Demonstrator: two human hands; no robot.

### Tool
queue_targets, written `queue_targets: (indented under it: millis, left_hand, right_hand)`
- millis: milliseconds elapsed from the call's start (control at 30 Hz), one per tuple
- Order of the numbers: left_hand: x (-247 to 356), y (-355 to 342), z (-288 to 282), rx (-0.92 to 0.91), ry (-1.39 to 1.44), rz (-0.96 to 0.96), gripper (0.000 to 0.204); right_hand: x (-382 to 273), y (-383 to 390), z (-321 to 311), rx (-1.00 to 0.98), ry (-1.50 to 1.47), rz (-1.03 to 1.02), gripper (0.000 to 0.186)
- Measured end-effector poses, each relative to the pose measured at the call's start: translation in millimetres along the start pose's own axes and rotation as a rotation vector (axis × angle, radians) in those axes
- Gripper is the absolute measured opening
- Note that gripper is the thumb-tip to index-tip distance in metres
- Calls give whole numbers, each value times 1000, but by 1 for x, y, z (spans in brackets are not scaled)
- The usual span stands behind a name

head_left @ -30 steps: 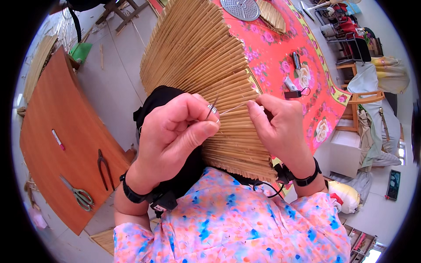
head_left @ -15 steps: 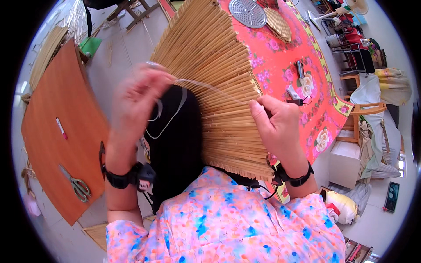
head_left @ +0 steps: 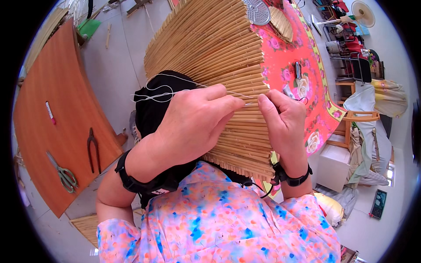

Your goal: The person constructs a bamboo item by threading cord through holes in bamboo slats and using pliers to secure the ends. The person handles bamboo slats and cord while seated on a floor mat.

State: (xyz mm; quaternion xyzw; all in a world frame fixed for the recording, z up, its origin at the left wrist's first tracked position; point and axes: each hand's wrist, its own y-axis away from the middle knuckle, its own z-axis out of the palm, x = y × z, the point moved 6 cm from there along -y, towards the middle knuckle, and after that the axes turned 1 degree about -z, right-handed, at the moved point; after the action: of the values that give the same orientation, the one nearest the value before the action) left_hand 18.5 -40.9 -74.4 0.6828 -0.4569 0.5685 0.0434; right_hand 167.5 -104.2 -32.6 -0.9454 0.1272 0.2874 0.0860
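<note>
A mat of thin bamboo strips (head_left: 206, 41), bound with rows of thread, spreads over my lap and leans against the table. My left hand (head_left: 195, 116) is closed in a pinch on a thin shiny needle (head_left: 248, 104), its tip pointing at the mat's right edge. White thread (head_left: 160, 94) loops loosely behind this hand over black cloth (head_left: 147, 111) and runs across to the mat's edge. My right hand (head_left: 285, 116) grips that edge between thumb and bent fingers, close to the needle tip. The fingers hide exactly where the thread enters.
On the left, a brown board (head_left: 52, 114) carries scissors (head_left: 66, 177), dark pliers (head_left: 92, 149) and a marker (head_left: 50, 113). A red floral-covered table (head_left: 280, 57) at right holds a perforated metal disc (head_left: 258, 11) and a small bamboo piece (head_left: 280, 24). Beyond stand wooden chairs (head_left: 351, 127) and a fan (head_left: 362, 14).
My left hand has come from the far left, over the black cloth, right to the mat's edge beside my right hand. The thread now trails in loops behind it. The right hand still grips the edge.
</note>
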Motion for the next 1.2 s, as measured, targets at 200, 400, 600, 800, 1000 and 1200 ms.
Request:
queue_targets:
  millis: [200, 400, 600, 800, 1000, 1200]
  left_hand:
    - [-3, -3, 0, -15, -33, -5, 19]
    - [-2, -4, -1, -19, -44, -2, 19]
    - [7, -8, -3, -39, -186, 31, 16]
    - [24, -21, 0, -68, -317, 103, 11]
    - [21, -15, -18, -112, -328, -5, 14]
    - [24, -15, -36, -237, -332, -200, 9]
  right_hand:
    - [-1, -1, 0, -14, 21, -9, 22]
    - [-3, -1, 1, -25, 24, 7, 23]
    - [-5, 0, 0, -24, 47, -11, 21]
    - [-10, 2, 0, -19, 16, -78, 19]
    - [-10, 4, 6, -64, -241, -161, 24]
    - [13, 28, 24, -87, -763, -305, 51]
